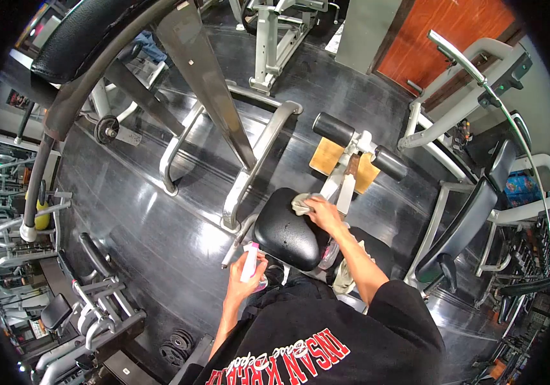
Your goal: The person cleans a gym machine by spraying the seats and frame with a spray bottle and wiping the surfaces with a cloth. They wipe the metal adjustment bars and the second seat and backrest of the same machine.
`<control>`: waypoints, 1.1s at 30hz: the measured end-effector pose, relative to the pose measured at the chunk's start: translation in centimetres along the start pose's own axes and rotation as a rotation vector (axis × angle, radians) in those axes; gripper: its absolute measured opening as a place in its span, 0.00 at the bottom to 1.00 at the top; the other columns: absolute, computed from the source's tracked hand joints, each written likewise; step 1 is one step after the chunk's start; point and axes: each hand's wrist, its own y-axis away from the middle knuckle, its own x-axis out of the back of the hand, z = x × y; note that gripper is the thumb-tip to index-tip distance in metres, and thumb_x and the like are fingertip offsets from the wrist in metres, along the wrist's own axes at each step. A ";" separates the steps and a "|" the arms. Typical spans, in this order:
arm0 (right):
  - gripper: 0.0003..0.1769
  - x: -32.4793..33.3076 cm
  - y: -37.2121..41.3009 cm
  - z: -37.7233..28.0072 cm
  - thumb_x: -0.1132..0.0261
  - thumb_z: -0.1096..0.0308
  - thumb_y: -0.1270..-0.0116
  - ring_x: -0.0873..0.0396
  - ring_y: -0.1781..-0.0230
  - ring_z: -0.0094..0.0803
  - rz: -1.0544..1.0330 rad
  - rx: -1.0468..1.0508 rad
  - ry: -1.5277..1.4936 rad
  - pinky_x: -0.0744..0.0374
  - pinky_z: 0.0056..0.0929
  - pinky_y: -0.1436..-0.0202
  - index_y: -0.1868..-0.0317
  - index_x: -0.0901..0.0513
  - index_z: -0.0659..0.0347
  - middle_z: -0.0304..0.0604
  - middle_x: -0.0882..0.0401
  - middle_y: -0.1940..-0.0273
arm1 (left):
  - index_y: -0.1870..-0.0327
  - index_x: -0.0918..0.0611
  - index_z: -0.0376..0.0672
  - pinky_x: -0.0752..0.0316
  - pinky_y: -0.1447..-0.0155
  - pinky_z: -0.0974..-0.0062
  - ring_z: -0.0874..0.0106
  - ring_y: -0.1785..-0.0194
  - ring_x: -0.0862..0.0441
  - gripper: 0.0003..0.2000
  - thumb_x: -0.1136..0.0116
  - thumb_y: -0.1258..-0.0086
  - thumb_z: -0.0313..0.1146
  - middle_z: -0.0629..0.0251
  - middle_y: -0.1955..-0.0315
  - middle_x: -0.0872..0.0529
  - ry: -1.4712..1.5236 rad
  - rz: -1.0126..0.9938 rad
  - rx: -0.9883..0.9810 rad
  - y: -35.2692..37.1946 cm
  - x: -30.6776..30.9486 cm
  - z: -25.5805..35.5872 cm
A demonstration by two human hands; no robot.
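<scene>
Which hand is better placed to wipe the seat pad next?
Right. The right hand holds the cloth against the seat pad; the left hand is off the pad's edge, occupied with a spray bottle.

One cloth (299, 203), one spray bottle (249, 262), two foam rollers (333, 128) (390, 163).

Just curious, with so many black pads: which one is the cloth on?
The rounded seat pad at centre, under the right hand pressing a grey cloth on it; the two roller pads beyond are untouched.
</scene>
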 end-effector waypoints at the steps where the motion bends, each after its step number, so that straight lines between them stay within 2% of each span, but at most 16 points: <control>1: 0.23 -0.9 -1.1 -0.7 0.36 0.70 0.43 0.23 0.46 0.45 -0.017 -0.005 0.000 0.21 0.40 0.47 0.45 0.22 0.50 0.44 0.22 0.47 | 0.58 0.21 0.37 0.26 0.73 0.80 0.81 0.77 0.21 0.07 0.38 0.35 0.26 0.67 0.71 0.16 -0.002 -0.002 0.000 -0.1 -0.2 0.2; 2: 0.22 -1.7 -2.0 -1.3 0.37 0.69 0.43 0.23 0.47 0.44 0.046 0.071 -0.026 0.21 0.41 0.48 0.45 0.22 0.50 0.44 0.22 0.47 | 0.58 0.21 0.37 0.26 0.72 0.80 0.81 0.77 0.21 0.07 0.38 0.35 0.26 0.68 0.71 0.16 -0.008 -0.002 0.009 -0.1 -0.4 0.6; 8: 0.21 -1.7 -4.8 -5.3 0.38 0.70 0.43 0.23 0.48 0.44 0.024 0.102 -0.080 0.20 0.41 0.49 0.46 0.22 0.52 0.43 0.22 0.49 | 0.58 0.21 0.36 0.26 0.72 0.81 0.82 0.77 0.21 0.07 0.39 0.35 0.25 0.67 0.73 0.16 -0.021 -0.003 -0.013 0.0 -0.5 0.8; 14: 0.22 -0.3 -0.5 -2.7 0.38 0.72 0.44 0.24 0.45 0.47 0.040 0.027 -0.027 0.21 0.41 0.48 0.47 0.22 0.53 0.47 0.22 0.48 | 0.58 0.21 0.36 0.26 0.72 0.80 0.81 0.77 0.21 0.07 0.40 0.35 0.25 0.67 0.74 0.17 -0.001 -0.009 -0.012 -0.1 -0.1 0.7; 18: 0.20 1.0 2.9 0.0 0.39 0.74 0.45 0.22 0.49 0.48 0.123 0.013 -0.013 0.20 0.43 0.50 0.50 0.21 0.54 0.46 0.22 0.50 | 0.58 0.21 0.36 0.26 0.72 0.80 0.81 0.77 0.22 0.07 0.40 0.35 0.25 0.67 0.74 0.17 -0.021 -0.049 -0.052 -0.3 0.2 0.6; 20: 0.19 1.4 3.6 0.7 0.39 0.74 0.46 0.23 0.49 0.48 0.059 -0.070 0.018 0.21 0.44 0.50 0.52 0.20 0.54 0.47 0.21 0.51 | 0.58 0.21 0.36 0.26 0.73 0.80 0.81 0.78 0.22 0.07 0.40 0.35 0.26 0.67 0.74 0.17 -0.036 -0.071 -0.060 -0.4 0.4 0.9; 25: 0.16 2.6 3.1 -1.9 0.39 0.72 0.44 0.22 0.50 0.49 0.022 -0.132 0.094 0.22 0.46 0.50 0.52 0.20 0.54 0.48 0.20 0.52 | 0.58 0.21 0.37 0.27 0.73 0.80 0.81 0.78 0.22 0.07 0.40 0.34 0.26 0.67 0.75 0.17 -0.005 -0.096 -0.087 0.3 1.7 0.2; 28: 0.17 3.1 3.3 -4.5 0.38 0.71 0.43 0.21 0.51 0.50 0.091 -0.226 0.077 0.22 0.46 0.50 0.51 0.20 0.55 0.49 0.20 0.52 | 0.58 0.21 0.37 0.27 0.74 0.80 0.81 0.78 0.22 0.07 0.39 0.34 0.26 0.67 0.75 0.17 0.002 -0.091 -0.101 1.3 3.2 -0.2; 33: 0.19 3.4 5.9 -9.8 0.37 0.70 0.42 0.22 0.51 0.50 0.376 -0.291 -0.069 0.23 0.41 0.50 0.48 0.20 0.57 0.49 0.21 0.50 | 0.58 0.21 0.37 0.27 0.74 0.80 0.82 0.77 0.22 0.07 0.39 0.35 0.26 0.68 0.76 0.18 0.037 -0.149 -0.138 3.2 6.8 -1.4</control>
